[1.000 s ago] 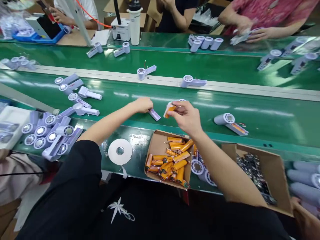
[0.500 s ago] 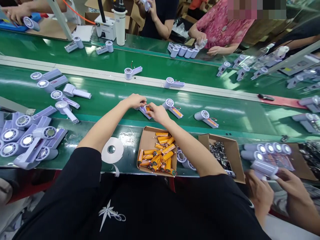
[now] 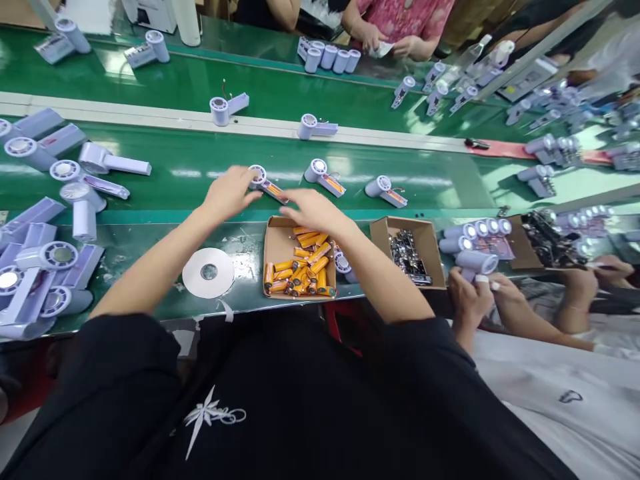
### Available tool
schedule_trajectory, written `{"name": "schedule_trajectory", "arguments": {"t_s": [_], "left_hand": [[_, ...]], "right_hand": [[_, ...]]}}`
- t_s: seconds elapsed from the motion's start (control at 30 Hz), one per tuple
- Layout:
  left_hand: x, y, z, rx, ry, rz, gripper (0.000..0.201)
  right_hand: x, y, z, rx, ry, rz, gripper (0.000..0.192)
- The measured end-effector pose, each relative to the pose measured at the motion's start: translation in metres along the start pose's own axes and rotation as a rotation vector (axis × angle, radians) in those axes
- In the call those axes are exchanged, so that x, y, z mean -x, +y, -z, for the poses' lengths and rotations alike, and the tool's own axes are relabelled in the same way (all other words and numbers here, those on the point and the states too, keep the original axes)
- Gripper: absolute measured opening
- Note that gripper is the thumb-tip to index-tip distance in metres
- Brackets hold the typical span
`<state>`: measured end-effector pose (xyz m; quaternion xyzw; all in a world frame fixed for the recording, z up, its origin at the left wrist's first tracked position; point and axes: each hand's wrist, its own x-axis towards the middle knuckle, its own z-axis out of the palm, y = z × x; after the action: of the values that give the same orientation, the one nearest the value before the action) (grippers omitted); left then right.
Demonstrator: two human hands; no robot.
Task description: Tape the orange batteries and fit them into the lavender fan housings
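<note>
Between my hands, a lavender handheld fan housing (image 3: pixel 258 176) lies on the green belt, an orange battery (image 3: pixel 273 189) set in its open handle. My left hand (image 3: pixel 231 193) is beside the round head, thumb and fingers apart, holding nothing. Over the handle's end, my right hand (image 3: pixel 314 209) is open with its fingers stretched out; whether the fingertips touch the handle I cannot tell. Two similar housings (image 3: pixel 317 171) with orange batteries rest further right on the belt. Below my right hand stands a cardboard box (image 3: pixel 274 233) of orange wrapped batteries (image 3: pixel 300 270).
A white tape roll (image 3: pixel 193 272) lies left of the box. Many fan housings (image 3: pixel 60 257) are piled at left. Right of my forearm is a box of small dark parts (image 3: pixel 407 257). A co-worker's hands (image 3: pixel 473 297) hold another housing beside it. More people work across the belt.
Both hands have let go of the fan housing and drawn apart, uncovering the battery in its handle. The view has shifted, so the belt and its items appear higher and further left.
</note>
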<state>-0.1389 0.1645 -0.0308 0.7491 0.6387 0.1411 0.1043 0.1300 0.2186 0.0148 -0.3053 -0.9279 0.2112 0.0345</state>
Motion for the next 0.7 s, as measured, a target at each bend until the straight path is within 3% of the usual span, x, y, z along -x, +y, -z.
{"name": "schedule_trajectory", "arguments": {"t_s": [0.07, 0.13, 0.2, 0.27, 0.37, 0.4, 0.5, 0.6, 0.7], "left_hand": [[0.089, -0.014, 0.004, 0.033, -0.162, -0.158, 0.042], [0.175, -0.028, 0.004, 0.019, -0.241, -0.215, 0.052], [0.239, -0.033, 0.002, -0.047, -0.202, -0.204, 0.044], [0.271, -0.023, -0.002, -0.109, -0.076, -0.193, 0.033], [0.274, 0.012, -0.007, -0.122, 0.173, -0.198, 0.033], [0.269, 0.024, -0.007, -0.105, 0.243, -0.201, 0.038], [0.255, 0.049, -0.006, -0.058, 0.368, -0.218, 0.041], [0.247, 0.052, -0.005, -0.033, 0.452, -0.198, 0.043], [0.244, 0.047, -0.01, -0.005, 0.492, -0.152, 0.046]], "right_hand": [[0.066, -0.014, -0.005, -0.085, -0.019, 0.041, 0.029], [0.125, -0.028, -0.02, -0.256, 0.032, 0.088, 0.024], [0.161, -0.043, -0.041, -0.479, 0.13, 0.05, 0.023], [0.17, -0.063, -0.064, -0.719, 0.173, -0.069, 0.029], [0.153, -0.103, -0.093, -0.99, -0.015, -0.173, 0.058], [0.146, -0.116, -0.101, -1.035, -0.109, -0.148, 0.058], [0.133, -0.142, -0.115, -1.03, -0.304, 0.021, 0.035], [0.136, -0.134, -0.115, -0.772, -0.37, 0.166, 0.034], [0.133, -0.1, -0.099, -0.408, -0.247, 0.177, 0.02]]}}
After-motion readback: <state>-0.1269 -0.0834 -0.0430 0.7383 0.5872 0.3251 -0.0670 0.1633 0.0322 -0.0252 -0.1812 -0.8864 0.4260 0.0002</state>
